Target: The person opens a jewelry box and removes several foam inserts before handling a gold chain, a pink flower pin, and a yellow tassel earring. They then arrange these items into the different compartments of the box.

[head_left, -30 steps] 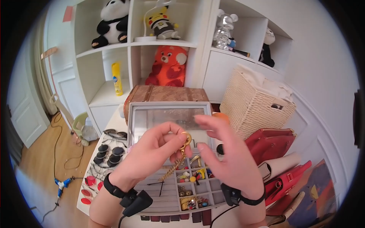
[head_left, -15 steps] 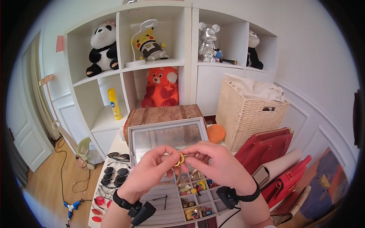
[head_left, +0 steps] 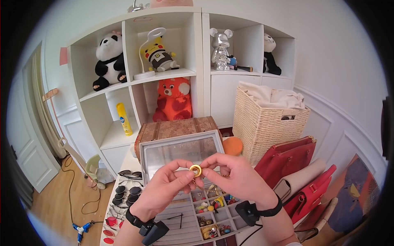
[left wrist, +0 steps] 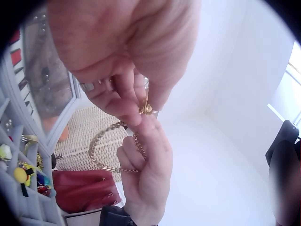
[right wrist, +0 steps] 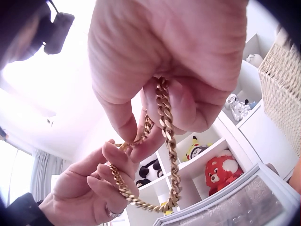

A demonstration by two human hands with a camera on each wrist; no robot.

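Note:
My left hand [head_left: 164, 186] pinches a shiny gold ring [head_left: 200, 167] between thumb and forefinger, above an open jewellery box [head_left: 223, 215]. The ring belongs to a gold chain [right wrist: 164, 110] of thick flat links. Facing it, my right hand [head_left: 240, 174] pinches the chain near the ring, the fingertips of both hands almost meeting. In the right wrist view the chain runs out under the right palm, hangs in a loop and rises to the left fingers. Fingertips partly cover the joint between ring and chain.
Divided compartments hold small jewellery [head_left: 211, 207]; the box's clear lid [head_left: 150, 143] stands raised against a brown trunk [head_left: 176, 128]. Sunglasses [head_left: 132, 174] lie at the left. Red handbags [head_left: 287, 158] and a wicker basket [head_left: 254, 123] stand at the right, and plush toys [head_left: 174, 100] fill the shelves behind.
The right hand, earlier apart with spread fingers, has come in to the ring and now pinches the chain. The dangling chain is gathered up by the hands. The head view has tilted upward.

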